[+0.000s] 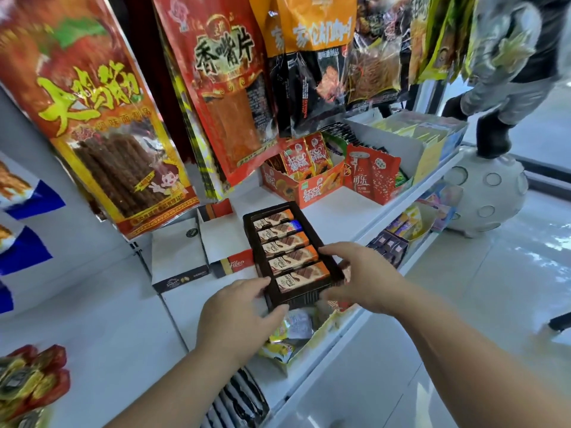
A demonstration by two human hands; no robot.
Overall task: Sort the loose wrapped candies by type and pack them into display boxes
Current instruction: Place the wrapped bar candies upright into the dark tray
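Brown and thin, the tray (301,299) looked light and bendy, its five wrapped bars (290,248) slippery. It was at the front of the white shelf (333,208). The left hand (238,316) pinched its near corner; the right hand (361,279) gripped its right side, a good flat hold.

A dark brown tray (296,299) holds five wrapped chocolate bars (292,256) lying flat, side by side in one row. Four have orange ends; the second from the far end is blue. The tray's near end overlaps an open carton (304,350) of loose wrapped candies (296,327).
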